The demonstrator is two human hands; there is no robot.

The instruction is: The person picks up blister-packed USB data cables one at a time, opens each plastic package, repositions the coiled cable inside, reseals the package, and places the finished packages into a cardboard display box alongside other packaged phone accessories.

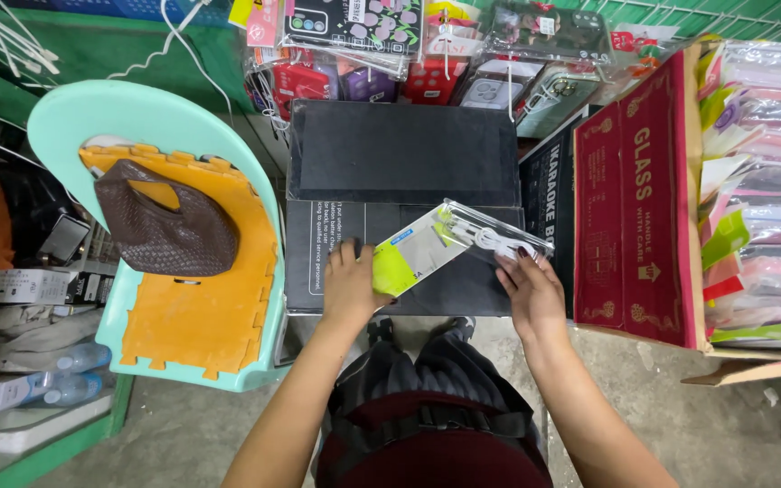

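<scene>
Black box top (pixel 404 154) amid shop clutter, both hands (pixel 348 287) (pixel 532 291) closed on a clear cable packet (pixel 449 244).

**Item Count at Your Station**

You have two hands (pixel 350 285) in view, one clear cable packet (pixel 454 244), two stacked black boxes (pixel 404 149), one turquoise plastic chair (pixel 146 117), one orange foam mat (pixel 201 307), one brown woven bag (pixel 164 226), one red carton (pixel 635 199), and two water bottles (pixel 70 375).

Clear flat cable packet (pixel 452 246), white-and-lime card insert, white cable inside, lying tilted on black box (pixel 404 154).
</scene>
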